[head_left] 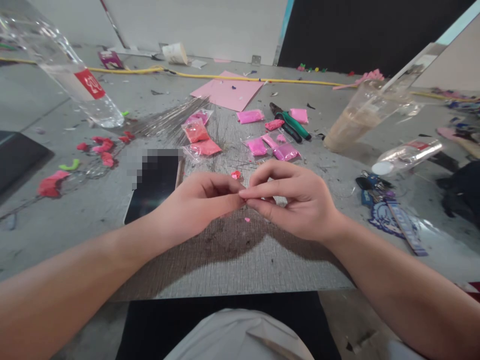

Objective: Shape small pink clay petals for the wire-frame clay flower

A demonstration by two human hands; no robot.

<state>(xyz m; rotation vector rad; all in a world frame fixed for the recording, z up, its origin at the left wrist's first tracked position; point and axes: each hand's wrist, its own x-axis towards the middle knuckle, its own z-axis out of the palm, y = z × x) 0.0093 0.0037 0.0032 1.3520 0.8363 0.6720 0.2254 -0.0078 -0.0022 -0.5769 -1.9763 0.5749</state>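
Note:
My left hand and my right hand meet over the near part of the table, thumbs and forefingers pinched tip to tip. Whatever lies between the fingertips is too small and covered to make out. Just beyond them shows a small red-pink piece; I cannot tell whether it touches the fingers. A tiny pink crumb lies on the table below. By my left wrist is a dark phone, partly blurred out. Past my hands lie small bags of pink and coral soft material.
Green-handled pliers, thin wires and a pink sheet lie farther back. A water bottle stands left, near red shaped pieces. On the right are a drink cup, a lying bottle and keys with charms.

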